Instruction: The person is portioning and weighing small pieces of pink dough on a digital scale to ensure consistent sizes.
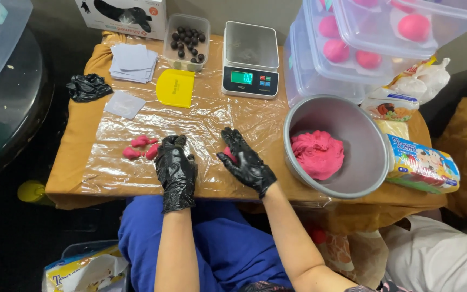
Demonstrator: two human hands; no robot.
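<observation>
Both my hands wear black gloves over a table covered in clear plastic film (190,121). My right hand (244,159) presses flat on a small piece of pink dough (228,156), mostly hidden under the fingers. My left hand (175,168) is curled beside it, fingers bent, and I cannot see anything in it. A few small pink dough pieces (140,147) lie just left of my left hand. A metal bowl (368,162) to the right holds a large lump of pink dough (318,153).
A digital scale (250,59) stands at the back centre, with a tub of dark balls (187,40), a yellow scraper (175,88), paper squares (132,62) and a crumpled black glove (87,86) to its left. Clear boxes of pink balls (352,48) stack back right, packets (422,165) beside the bowl.
</observation>
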